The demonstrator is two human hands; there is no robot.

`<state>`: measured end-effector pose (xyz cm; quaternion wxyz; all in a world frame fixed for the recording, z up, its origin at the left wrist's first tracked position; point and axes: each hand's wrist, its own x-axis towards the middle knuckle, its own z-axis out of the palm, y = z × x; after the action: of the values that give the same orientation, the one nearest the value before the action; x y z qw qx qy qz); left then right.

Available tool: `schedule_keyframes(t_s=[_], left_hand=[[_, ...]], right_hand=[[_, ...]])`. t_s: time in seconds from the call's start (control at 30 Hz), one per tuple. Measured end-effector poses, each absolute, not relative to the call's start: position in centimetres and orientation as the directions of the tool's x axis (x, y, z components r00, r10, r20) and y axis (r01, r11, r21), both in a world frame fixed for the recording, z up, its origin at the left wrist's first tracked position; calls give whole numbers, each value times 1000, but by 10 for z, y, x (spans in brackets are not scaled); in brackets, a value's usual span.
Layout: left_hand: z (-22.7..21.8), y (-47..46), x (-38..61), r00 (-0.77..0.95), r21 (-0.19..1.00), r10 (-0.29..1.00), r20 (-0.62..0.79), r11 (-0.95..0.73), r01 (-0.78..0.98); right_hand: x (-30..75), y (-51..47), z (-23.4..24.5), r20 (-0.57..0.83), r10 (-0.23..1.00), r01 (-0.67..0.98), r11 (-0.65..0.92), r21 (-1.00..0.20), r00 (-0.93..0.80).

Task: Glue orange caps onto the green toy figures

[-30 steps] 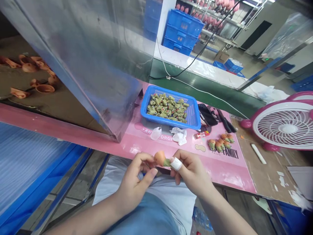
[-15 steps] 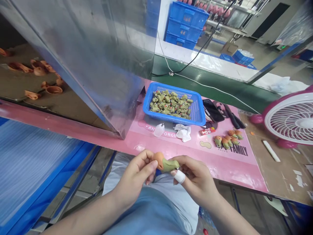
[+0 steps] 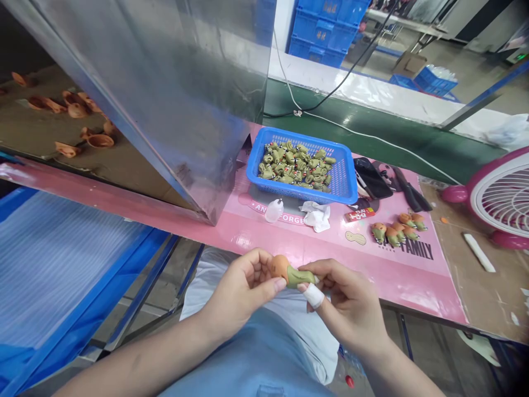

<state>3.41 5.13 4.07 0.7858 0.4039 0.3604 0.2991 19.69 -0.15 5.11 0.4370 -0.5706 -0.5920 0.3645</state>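
Between both hands, over my lap at the table's front edge, is a small toy figure [image 3: 298, 277] with a round orange head and a green body. My left hand [image 3: 250, 284] pinches it by the orange end. Thumb and fingers of my right hand [image 3: 347, 298] close on the green end; white tape wraps the right thumb. A blue basket [image 3: 349, 196] behind holds many green figure bodies [image 3: 289, 165]. To the right, several orange-and-green figures [image 3: 394, 234] lie on the pink mat [image 3: 322, 251].
A metal-walled box [image 3: 198, 110] rises at left, with orange hollow pieces [image 3: 99, 141] inside it. On the mat are a small clear bottle [image 3: 274, 210], crumpled tissue [image 3: 317, 216], a red packet [image 3: 359, 214] and a black phone [image 3: 373, 179]. A pink fan [image 3: 506, 193] stands right.
The view has shifted slightly, so most things sit a little differently in it. Both hands keep hold of the figure, which looks slightly turned.
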Motion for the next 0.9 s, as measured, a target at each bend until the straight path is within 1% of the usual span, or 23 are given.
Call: schedule_keyframes(t_s=[0.2, 0.5, 0.57, 0.63, 0.73, 0.77, 0.83, 0.9], left_hand=[[38, 49, 37, 555, 866, 761, -337, 482, -135], [40, 49, 39, 578, 868, 741, -343, 485, -106], [37, 49, 40, 595, 872, 729, -339, 481, -93], [27, 48, 41, 608, 876, 715, -345, 477, -65], [-2, 43, 46, 613, 872, 675, -411, 488, 48], [-14, 41, 48, 611, 864, 658, -440, 496, 89], [-35, 37, 49, 617, 844, 627, -476, 522, 121], [-45, 35, 42, 598, 856, 657, -460, 508, 100]], right_hand=[[196, -6, 50, 117, 992, 403, 88, -911, 47], [198, -10, 49, 108, 992, 415, 75, -907, 58], [196, -12, 46, 83, 994, 402, 49, -914, 68], [195, -16, 36, 18, 996, 386, -16, -922, 84], [203, -21, 11, -108, 983, 343, -153, -927, 147], [210, -22, 1, -125, 974, 331, -183, -926, 189], [229, -22, -17, -105, 950, 322, -202, -925, 295], [250, -20, -32, -57, 905, 310, -204, -929, 422]])
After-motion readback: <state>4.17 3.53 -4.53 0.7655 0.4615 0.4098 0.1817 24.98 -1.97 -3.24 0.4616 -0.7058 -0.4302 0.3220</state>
